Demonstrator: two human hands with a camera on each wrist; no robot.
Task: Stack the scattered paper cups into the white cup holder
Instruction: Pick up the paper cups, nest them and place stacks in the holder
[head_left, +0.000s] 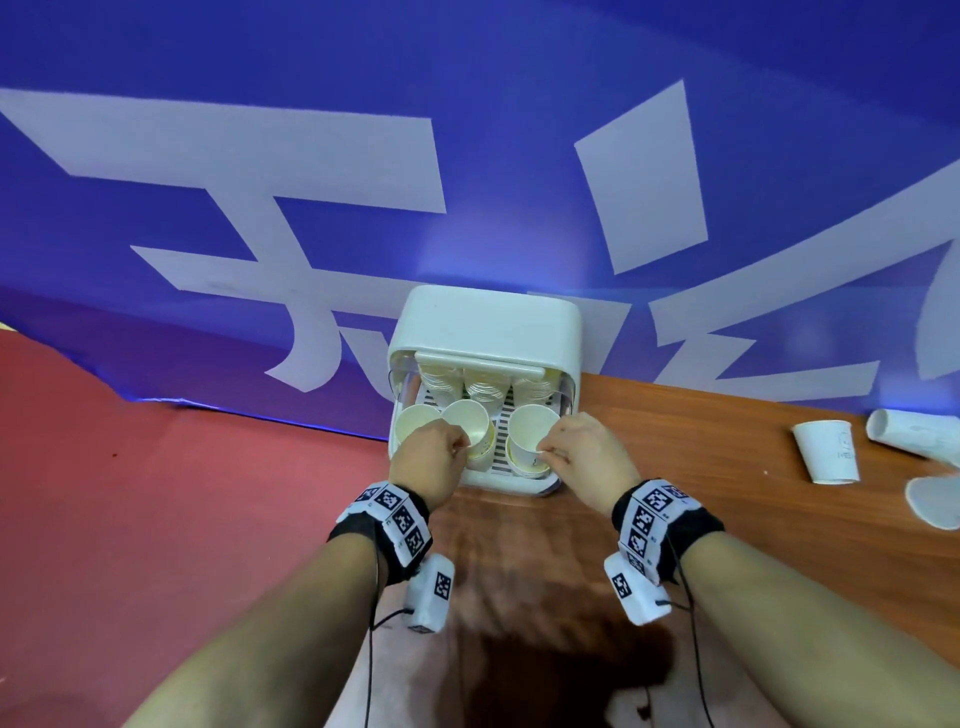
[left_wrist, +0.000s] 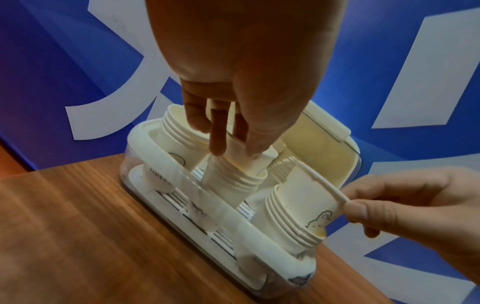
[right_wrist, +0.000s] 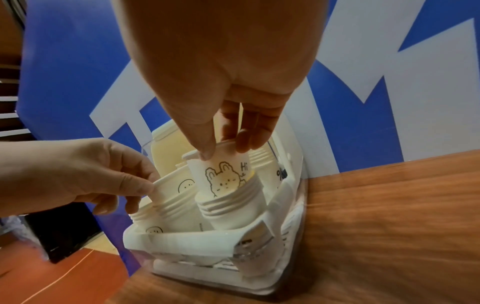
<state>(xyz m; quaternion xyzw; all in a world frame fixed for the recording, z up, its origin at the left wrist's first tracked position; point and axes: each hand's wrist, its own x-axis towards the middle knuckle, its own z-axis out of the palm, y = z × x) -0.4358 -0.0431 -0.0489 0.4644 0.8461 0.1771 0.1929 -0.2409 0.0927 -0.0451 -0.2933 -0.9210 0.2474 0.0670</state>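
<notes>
While pinched at the rim, bunny cup (right_wrist: 226, 176) under right hand (right_wrist: 223, 67), atop holder (head_left: 485, 322) stack.

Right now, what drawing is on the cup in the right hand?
A line-drawn rabbit with "Hi", clearest in the right wrist view.

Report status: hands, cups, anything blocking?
Left hand pinches middle cup; right hand pinches bunny cup, both nested in holder stacks. Loose cups remain right. Nothing blocking.
</notes>
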